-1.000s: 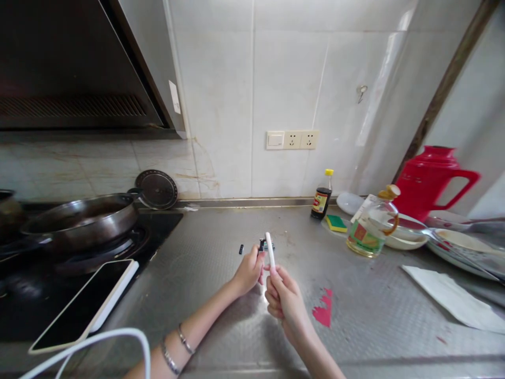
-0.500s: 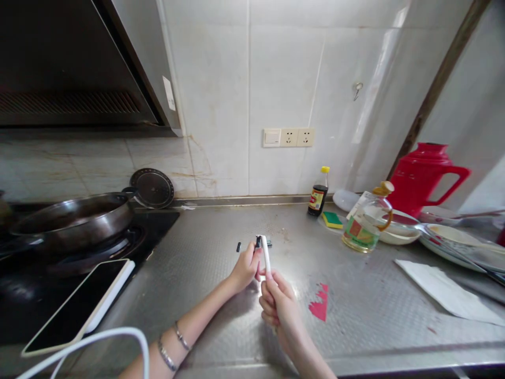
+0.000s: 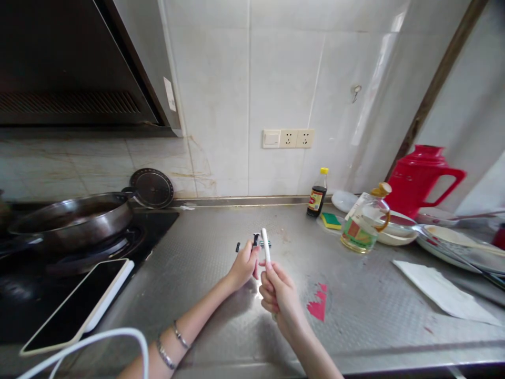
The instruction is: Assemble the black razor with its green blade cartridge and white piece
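My left hand (image 3: 243, 265) is closed on a small black T-shaped piece (image 3: 255, 240) with a silvery top, which sticks up between thumb and fingers. In my right hand (image 3: 279, 296), fingers wrapped round it, is a smooth white rod (image 3: 265, 246) with a rounded upper end, tilted slightly to the left. The rod's lower part is hidden in the fist. A narrow gap separates the rod from the black piece. On the steel counter behind lie a small black bit (image 3: 238, 246) and a dark greenish piece (image 3: 268, 243), partly covered by the rod.
On the left, a phone (image 3: 74, 308) lies near a steel pan (image 3: 79, 218) on the cooktop, with a white cable (image 3: 118, 332) in front. Right of my hands are a red scrap (image 3: 317, 303), soy sauce bottle (image 3: 316, 197), sponge (image 3: 330, 221), oil jug (image 3: 360, 231), red thermos (image 3: 414, 181) and paper towel (image 3: 444, 292).
The white rod has moved slightly apart from the black piece, and its top now leans a little more to the left. Both hands keep their hold.
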Motion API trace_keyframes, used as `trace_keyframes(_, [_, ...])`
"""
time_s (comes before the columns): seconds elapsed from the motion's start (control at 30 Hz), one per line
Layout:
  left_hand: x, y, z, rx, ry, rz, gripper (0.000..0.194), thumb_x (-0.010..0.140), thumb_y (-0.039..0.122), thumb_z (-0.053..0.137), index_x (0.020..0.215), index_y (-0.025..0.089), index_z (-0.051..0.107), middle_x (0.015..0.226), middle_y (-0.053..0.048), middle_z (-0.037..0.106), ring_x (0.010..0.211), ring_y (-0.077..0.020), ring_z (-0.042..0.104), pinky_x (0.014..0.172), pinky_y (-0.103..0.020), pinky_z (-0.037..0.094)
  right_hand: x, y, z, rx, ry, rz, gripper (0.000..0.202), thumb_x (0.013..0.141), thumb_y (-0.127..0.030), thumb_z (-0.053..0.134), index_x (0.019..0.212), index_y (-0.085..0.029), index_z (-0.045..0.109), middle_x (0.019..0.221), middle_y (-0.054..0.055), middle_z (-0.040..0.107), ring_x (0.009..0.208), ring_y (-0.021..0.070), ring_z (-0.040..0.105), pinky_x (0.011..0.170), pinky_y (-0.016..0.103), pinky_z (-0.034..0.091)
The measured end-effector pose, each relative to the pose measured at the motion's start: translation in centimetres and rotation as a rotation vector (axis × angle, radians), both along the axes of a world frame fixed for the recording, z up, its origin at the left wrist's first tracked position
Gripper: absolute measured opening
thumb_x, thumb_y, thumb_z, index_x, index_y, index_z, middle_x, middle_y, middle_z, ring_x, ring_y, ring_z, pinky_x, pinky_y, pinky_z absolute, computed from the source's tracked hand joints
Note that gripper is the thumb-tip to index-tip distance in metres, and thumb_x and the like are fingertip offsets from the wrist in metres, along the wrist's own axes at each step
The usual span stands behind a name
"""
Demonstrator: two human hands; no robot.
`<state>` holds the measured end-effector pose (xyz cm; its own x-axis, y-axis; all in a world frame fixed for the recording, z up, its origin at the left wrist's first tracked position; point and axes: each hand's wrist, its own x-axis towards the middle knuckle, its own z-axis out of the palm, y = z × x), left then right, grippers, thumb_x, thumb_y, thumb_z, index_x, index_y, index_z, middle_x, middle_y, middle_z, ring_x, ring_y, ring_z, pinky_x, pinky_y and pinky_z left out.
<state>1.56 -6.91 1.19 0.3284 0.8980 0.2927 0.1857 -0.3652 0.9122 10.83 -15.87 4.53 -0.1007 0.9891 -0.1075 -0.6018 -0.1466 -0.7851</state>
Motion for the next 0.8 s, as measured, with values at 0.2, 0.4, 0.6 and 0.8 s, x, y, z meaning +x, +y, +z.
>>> trace_keyframes(0.2, [0.0, 0.0, 0.3, 0.006, 0.005, 0.024, 0.023, 0.087, 0.041, 0.034, 0.077, 0.020, 0.037, 0.044, 0.009, 0.043, 0.035, -0.0076, 0.043, 0.040, -0.019, 0.030, -0.3, 0.4, -0.4, -0.007, -0.010, 0.002, 0.044, 0.062, -0.055, 0.067, 0.073, -0.021, 0.040, 0.045, -0.013, 0.029, 0.031, -0.0005, 0.014, 0.030, 0.013, 0.005])
trace_keyframes(0.4, [-0.2, 0.4, -0.2, -0.018, -0.013, 0.016, 0.026, 0.086, 0.044, 0.035, 0.076, 0.020, 0.036, 0.043, 0.009, 0.044, 0.034, -0.0076, 0.043, 0.039, -0.019, 0.029, -0.3, 0.1, -0.8, -0.010, -0.017, -0.006, 0.043, 0.064, -0.054, 0.066, 0.080, -0.020, 0.045, 0.046, -0.013, 0.028, 0.032, -0.0005, 0.014, 0.031, 0.013, 0.005])
trace_keyframes(0.6, [0.0, 0.3, 0.2, -0.031, -0.028, 0.018, 0.028, 0.085, 0.046, 0.037, 0.075, 0.020, 0.038, 0.044, 0.009, 0.045, 0.035, -0.0076, 0.043, 0.040, -0.019, 0.030, -0.2, 0.8, -0.8, -0.009, -0.008, -0.002, 0.043, 0.064, -0.054, 0.066, 0.077, -0.021, 0.043, 0.046, -0.013, 0.028, 0.032, -0.0002, 0.013, 0.031, 0.013, 0.004])
trace_keyframes(0.8, [-0.3, 0.7, -0.2, -0.019, -0.037, 0.040, 0.026, 0.086, 0.045, 0.036, 0.075, 0.020, 0.038, 0.045, 0.008, 0.044, 0.037, -0.0079, 0.043, 0.042, -0.020, 0.031, -0.4, 0.5, -0.5, -0.007, 0.004, 0.015, 0.041, 0.065, -0.053, 0.065, 0.078, -0.021, 0.043, 0.046, -0.013, 0.028, 0.033, -0.0003, 0.013, 0.031, 0.013, 0.004])
